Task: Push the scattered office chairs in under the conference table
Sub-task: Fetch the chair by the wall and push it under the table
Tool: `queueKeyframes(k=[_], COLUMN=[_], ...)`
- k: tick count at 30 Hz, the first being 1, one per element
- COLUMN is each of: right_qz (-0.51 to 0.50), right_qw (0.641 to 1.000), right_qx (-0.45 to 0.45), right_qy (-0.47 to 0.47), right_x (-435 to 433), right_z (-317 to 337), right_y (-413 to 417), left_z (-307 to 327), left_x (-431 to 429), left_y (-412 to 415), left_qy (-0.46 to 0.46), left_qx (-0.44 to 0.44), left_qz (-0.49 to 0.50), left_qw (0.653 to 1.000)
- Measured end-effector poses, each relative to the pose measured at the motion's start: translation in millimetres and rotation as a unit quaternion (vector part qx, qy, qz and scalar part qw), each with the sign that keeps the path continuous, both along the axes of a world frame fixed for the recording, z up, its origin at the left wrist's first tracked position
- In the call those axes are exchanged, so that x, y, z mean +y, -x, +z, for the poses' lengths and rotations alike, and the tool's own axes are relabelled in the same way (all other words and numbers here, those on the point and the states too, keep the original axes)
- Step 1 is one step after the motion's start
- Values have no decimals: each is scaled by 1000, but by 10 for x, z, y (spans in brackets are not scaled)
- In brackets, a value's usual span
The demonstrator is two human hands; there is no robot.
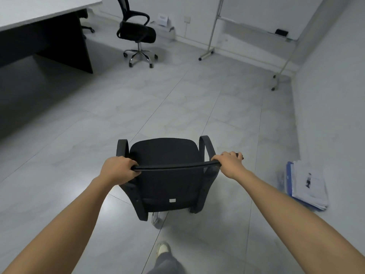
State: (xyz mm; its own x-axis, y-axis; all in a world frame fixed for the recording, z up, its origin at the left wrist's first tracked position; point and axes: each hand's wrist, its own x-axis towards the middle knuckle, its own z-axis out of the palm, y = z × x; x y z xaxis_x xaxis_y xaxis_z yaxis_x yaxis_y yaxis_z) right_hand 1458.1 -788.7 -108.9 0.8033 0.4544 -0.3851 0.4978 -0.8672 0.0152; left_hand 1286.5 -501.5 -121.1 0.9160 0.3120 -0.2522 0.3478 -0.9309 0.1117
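Up ahead to the left, the bench [39, 13] lies well apart from the chair [164, 153]; left grip [118, 169], nearer it, and right grip [230, 165] clamp the backrest [167, 184].

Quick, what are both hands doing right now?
Left hand: closed around the top edge of the chair.
Right hand: closed around the same chair's top edge.

Both hands, left hand [118, 168] and right hand [230, 163], grip the top rail of a black mesh-backed office chair [165, 175] on the grey tiled floor [177, 99]. A second black swivel chair on a chrome star base [137, 32] stands apart near the corner of the white-topped, dark-panelled conference table [39, 14]. A stack of papers with blue folders [307, 184] lies on the floor against the right wall.
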Motion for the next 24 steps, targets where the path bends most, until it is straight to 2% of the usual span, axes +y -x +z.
queueKeyframes(k=[5,13,19,24], right_qz=[-11,-5,109,241], right_qw=[1000,998,993,969], right_qx=[8,-14,18,41], right_qy=[-12,-56,-34,-24], right_x=[261,746,1117,1568], right_z=[56,-41,-29,-9], right_y=[-249,-590,-1363,-1842], left_z=[45,66,-12,-39], left_x=[291,795,585,254], left_y=[-395,-743,-735,-576], left_qy=[3,-14,8,8], left_qx=[19,18,22,35], left_qz=[-11,31,138,242], left_qw=[1000,999,990,970])
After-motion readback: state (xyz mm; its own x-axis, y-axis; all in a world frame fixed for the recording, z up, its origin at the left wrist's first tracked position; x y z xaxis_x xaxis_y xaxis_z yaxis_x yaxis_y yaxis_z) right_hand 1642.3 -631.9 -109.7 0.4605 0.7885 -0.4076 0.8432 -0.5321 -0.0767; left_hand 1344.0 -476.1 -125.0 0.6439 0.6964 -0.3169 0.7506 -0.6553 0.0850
